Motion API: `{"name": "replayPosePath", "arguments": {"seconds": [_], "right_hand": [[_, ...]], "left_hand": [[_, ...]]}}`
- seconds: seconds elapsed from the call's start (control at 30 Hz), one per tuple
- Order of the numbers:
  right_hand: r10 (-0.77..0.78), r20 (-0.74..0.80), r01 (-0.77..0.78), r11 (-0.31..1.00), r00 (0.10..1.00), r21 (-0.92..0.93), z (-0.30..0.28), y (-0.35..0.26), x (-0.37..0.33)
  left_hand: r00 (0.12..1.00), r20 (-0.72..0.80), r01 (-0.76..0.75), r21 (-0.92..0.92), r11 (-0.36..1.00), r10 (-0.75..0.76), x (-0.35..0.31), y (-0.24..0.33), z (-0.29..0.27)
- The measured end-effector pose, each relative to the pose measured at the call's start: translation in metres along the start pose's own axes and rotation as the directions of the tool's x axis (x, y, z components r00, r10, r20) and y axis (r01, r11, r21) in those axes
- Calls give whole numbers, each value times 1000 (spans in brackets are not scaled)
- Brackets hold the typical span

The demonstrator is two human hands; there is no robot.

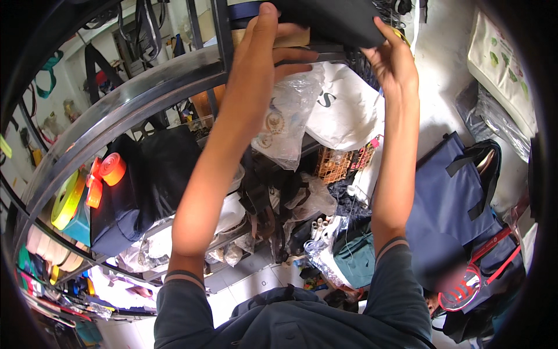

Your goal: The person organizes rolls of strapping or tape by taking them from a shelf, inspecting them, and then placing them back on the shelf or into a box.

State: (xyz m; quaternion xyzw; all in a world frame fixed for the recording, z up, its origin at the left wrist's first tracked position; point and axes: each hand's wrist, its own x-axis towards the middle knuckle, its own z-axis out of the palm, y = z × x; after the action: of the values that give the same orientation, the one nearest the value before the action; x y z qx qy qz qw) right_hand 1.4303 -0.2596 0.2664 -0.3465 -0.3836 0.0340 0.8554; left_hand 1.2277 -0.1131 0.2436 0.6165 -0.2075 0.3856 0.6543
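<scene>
Both my arms reach up and away toward the top of the view. My right hand [396, 67] pinches the right corner of a flat black piece [334, 20], thumb on top and fingers underneath; whether it is fabric or a bag panel I cannot tell, as its far part is cut off. My left hand [256, 70] is at its left side with fingers spread, the upper ones next to its edge. Below the hands lie a clear plastic bag [285, 119] and a white bag [343, 107] with dark lettering.
A black metal rack [145, 78] curves along the left, with a dark bag [165, 168] and orange and yellow strap rolls [67, 200]. A wicker basket [334, 166] sits below the white bag. A navy tote bag [450, 186] hangs at right, near a cream bag [500, 52].
</scene>
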Motion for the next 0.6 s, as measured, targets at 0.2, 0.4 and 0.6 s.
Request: {"name": "replayPosePath", "arguments": {"seconds": [0.2,0.4,0.6], "right_hand": [[57,-98,-56,998,994,20,48,16,70],[10,-185,-36,990,983,-140,87,43,122],[-93,-179,-11,861,980,-509,50,64,141]], "left_hand": [[912,-324,-125,365,922,252,9,30,-85],[842,-534,-16,119,993,78,97,1,-148],[900,-312,342,70,937,-305,153,-16,-134]]}}
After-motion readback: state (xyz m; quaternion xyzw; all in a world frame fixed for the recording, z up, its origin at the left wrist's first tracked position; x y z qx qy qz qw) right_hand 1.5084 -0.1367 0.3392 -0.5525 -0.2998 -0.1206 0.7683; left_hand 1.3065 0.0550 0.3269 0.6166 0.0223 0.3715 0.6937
